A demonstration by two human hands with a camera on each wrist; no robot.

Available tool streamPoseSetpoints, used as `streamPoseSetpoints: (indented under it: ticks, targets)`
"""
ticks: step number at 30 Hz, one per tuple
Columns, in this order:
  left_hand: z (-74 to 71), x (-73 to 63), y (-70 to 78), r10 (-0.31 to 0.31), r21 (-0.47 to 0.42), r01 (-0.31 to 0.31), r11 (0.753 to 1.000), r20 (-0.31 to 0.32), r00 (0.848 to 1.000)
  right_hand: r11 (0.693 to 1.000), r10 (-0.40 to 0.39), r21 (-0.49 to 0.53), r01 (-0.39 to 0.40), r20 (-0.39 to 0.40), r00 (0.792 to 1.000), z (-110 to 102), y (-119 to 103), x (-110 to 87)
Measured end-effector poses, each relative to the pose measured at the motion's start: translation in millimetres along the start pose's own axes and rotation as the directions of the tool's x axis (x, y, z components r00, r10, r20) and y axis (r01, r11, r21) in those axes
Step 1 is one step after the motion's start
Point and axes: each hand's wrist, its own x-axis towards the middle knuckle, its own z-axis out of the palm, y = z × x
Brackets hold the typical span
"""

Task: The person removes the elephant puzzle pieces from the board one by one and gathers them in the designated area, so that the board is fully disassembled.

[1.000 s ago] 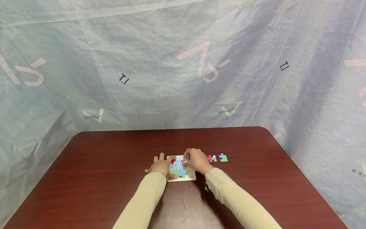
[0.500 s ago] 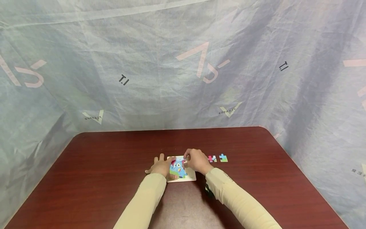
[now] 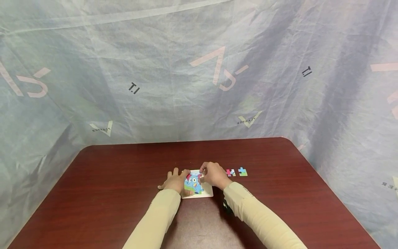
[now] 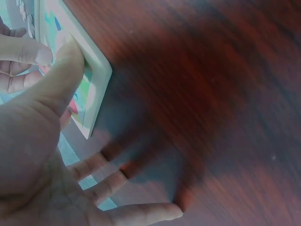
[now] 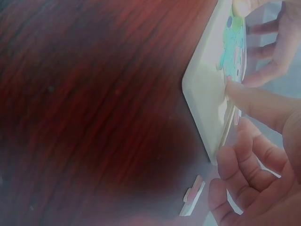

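Note:
A light puzzle board [image 3: 207,191] lies flat on the table, part filled with a picture of a blue cartoon animal [image 3: 196,186]. My left hand [image 3: 174,181] rests at its left side with fingers spread. In the left wrist view, the left thumb [image 4: 70,61] lies over the board's edge onto the picture, while other fingers reach out over the tabletop. At the board's upper right, my right hand [image 3: 215,174] pinches a puzzle piece [image 5: 229,123] between thumb and fingers. That piece is mostly hidden by the hand. Bare board shows along the lower right.
To the right of the right hand, loose puzzle pieces lie on the table: a pink and white one [image 3: 230,172] and a blue and green one [image 3: 243,172]. The dark red wooden table [image 3: 124,173] ends at a grey fabric curtain [image 3: 174,86] at the back and sides.
Both hands keep nearly the same places on the board. The head view shifts very slightly.

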Motion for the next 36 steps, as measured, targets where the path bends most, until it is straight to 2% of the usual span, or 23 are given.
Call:
streamPoseSetpoints:
  ticks: [8, 13, 19, 25, 31, 36]
  targets:
    - [1.1, 6.2, -1.7, -0.002, 0.018, 0.002, 1.0, 0.004, 1.0, 1.0, -0.013, 0.021, 0.012, 0.036, 0.999, -2.2, -0.6, 1.0]
    - [2.9, 10.1, -3.3, -0.013, 0.02, 0.013, 1.0, 0.002, 1.0, 0.999, -0.047, -0.008, 0.048, 0.057, 0.997, -3.9, -1.6, 1.5]
    - [4.5, 11.2, -3.4, -0.021, 0.014, 0.02, 1.0, 0.017, 1.0, 0.997, -0.069, -0.041, 0.071, 0.049, 0.996, -5.1, -1.4, 3.4]
    - [0.8, 6.2, 0.3, -0.021, 0.007, 0.021, 1.0, 0.026, 0.999, 0.995, -0.07, -0.075, 0.071, 0.022, 0.997, -6.6, -0.2, 3.8]
    - [-0.4, 3.4, 1.3, -0.015, 0.013, 0.015, 1.0, 0.029, 0.999, 0.981, -0.117, -0.154, 0.117, 0.008, 0.993, -6.1, -0.2, 1.8]
    - [0.0, 4.0, 0.5, -0.018, 0.014, 0.017, 1.0, 0.04, 0.999, 0.975, -0.142, -0.174, 0.138, -0.012, 0.99, -5.1, 1.3, 1.2]
